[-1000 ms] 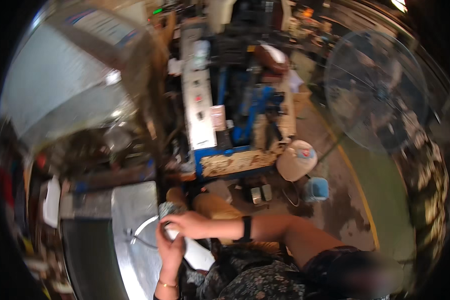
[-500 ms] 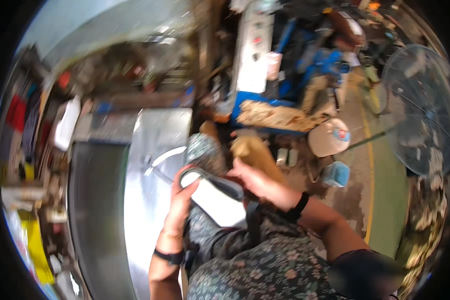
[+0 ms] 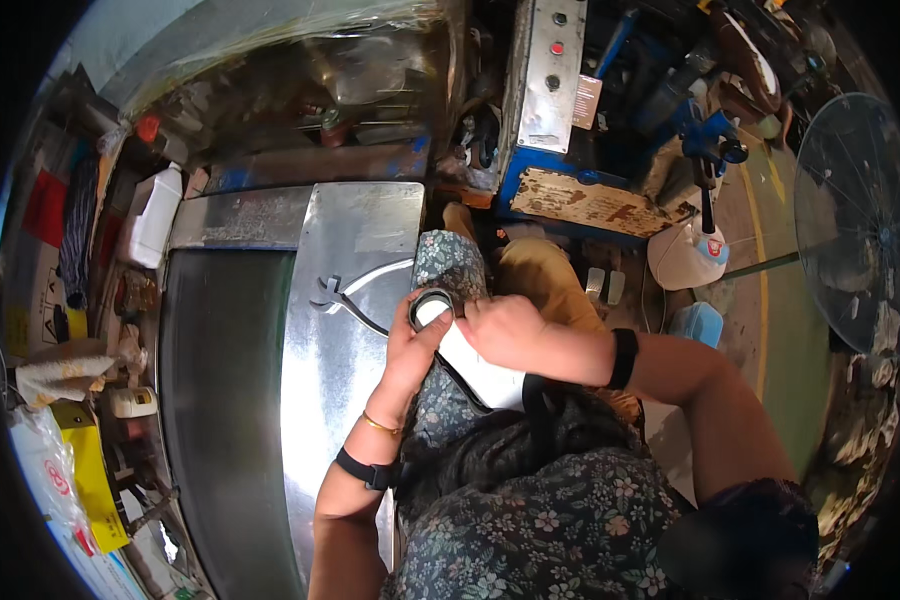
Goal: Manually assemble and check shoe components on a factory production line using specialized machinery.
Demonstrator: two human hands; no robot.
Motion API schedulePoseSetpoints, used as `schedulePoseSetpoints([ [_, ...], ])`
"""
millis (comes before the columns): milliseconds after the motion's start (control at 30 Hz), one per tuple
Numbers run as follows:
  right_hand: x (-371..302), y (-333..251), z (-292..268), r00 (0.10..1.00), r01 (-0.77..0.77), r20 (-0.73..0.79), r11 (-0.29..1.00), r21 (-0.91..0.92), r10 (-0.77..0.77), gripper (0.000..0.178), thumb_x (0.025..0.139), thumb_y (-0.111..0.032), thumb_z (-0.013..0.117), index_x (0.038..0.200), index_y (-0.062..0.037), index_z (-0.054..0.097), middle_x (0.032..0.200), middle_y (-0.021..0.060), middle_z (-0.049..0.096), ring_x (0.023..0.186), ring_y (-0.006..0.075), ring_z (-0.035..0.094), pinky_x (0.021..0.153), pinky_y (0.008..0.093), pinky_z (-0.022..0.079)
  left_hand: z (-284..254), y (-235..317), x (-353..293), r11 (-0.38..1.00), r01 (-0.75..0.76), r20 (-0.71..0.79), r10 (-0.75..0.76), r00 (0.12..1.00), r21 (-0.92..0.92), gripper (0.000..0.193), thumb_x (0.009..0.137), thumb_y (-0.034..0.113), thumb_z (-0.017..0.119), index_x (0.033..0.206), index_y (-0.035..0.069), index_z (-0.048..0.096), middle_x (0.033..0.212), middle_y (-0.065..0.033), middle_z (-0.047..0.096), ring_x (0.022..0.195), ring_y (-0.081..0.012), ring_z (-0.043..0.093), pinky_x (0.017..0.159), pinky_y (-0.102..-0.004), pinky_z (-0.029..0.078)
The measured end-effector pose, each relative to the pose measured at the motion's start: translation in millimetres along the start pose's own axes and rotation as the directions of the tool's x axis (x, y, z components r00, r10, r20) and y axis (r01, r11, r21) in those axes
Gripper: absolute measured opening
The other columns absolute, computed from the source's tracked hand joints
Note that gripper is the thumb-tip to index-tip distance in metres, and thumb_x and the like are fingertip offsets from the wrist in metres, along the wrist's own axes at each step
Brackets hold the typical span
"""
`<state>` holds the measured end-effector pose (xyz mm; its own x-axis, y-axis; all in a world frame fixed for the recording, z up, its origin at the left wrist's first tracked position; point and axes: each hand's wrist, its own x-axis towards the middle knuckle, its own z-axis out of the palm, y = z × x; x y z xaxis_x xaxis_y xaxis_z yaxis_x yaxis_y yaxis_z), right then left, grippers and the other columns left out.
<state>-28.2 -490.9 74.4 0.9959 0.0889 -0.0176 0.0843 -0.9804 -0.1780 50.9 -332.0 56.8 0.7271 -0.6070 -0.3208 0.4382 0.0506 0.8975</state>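
Over the floral cloth [image 3: 451, 255] of the lap, the white piece [image 3: 490, 376] is held btwn both hands, dark round rim [image 3: 429, 293] at its far end. L hand [image 3: 412, 342]: thumb pressed on the white face by the rim, fingers wrapped round the outside, i.e. closed on the piece. R hand [image 3: 510, 328]: fingers bunched narrow at R side of rim, touching; tips hidden, so cannot tell if anything is pinched. Near end of piece seen against the cloth, no fingers there.

Risks (judged): if L thumb is eased, piece may be twisted or slipped, near end being unsupported by hand. If pulled unevenly by R, rim may be creased. White face could be smudged by fingertips.

Just L of L hand: pliers [image 3: 332, 290] on metal plate [image 3: 365, 225], jaws pointed away from lap; could be knocked if L arm is swung out, plate looking slick. Farther L: dark bed [image 3: 230, 400], then white bottle [image 3: 155, 216]. Ahead: panel [image 3: 545, 112] w/ buttons. To R, low: jug [image 3: 682, 264], blue tub [image 3: 700, 322]; beyond, fan [image 3: 855, 220], airflow n/k.
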Motion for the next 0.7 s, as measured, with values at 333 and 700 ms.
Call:
schedulePoseSetpoints([
  [333,-85,13,7,0.824,-0.56,0.536,0.412,0.719,0.185,0.06,0.103,-0.047,0.033,0.108,0.0058,0.06,0.099,0.025,0.065,0.096,0.0359,0.062,0.088,0.0417,0.046,-3,-1,-7,0.996,-0.071,-0.034,0.074,0.997,0.058,0.045,0.09,0.009,0.067,0.13,0.001,0.048,0.111,-0.0035,0.06,0.102,-0.012,0.055,0.091,-0.0248,0.044],
  [700,-97,14,77,0.963,-0.103,-0.024,0.451,0.886,0.267,0.047,0.1,-0.034,0.043,0.123,0.0068,0.051,0.083,0.0278,0.064,0.077,0.0457,0.062,0.07,0.0485,0.051,14,3,-5,0.996,-0.051,0.0,0.051,0.999,0.079,0.051,0.087,0.007,0.069,0.131,0.001,0.045,0.108,-0.0061,0.063,0.096,-0.0137,0.06,0.083,-0.0262,0.049],
])
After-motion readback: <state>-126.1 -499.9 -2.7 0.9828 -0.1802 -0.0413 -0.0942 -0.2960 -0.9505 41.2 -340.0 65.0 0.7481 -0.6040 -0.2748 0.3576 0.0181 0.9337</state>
